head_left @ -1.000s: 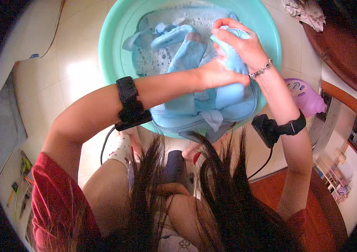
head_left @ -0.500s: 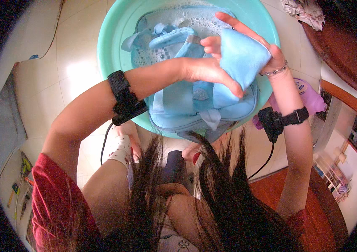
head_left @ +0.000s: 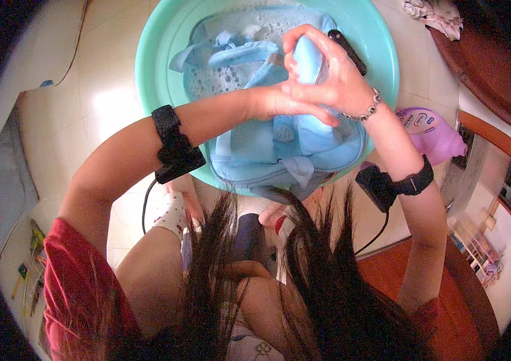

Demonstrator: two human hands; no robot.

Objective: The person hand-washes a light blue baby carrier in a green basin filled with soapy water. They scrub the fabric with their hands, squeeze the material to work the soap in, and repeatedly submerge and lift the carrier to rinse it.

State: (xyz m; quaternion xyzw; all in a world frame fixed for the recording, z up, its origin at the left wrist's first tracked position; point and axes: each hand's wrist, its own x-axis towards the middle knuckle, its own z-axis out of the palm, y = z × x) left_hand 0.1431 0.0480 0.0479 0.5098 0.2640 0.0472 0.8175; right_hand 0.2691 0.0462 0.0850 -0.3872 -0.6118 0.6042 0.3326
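Both hands, left hand [head_left: 270, 99] and right hand [head_left: 333, 84], clasped a fold of the blue backpack [head_left: 285, 144] with closed fingers above the teal basin [head_left: 153, 54].

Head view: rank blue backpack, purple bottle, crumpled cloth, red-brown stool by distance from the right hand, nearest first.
1. blue backpack: a fold of it sits in the grip of the right hand, over the teal basin.
2. purple bottle: on the floor just right of the basin, beside the right forearm.
3. crumpled cloth and red-brown stool: upper right; too close to call.
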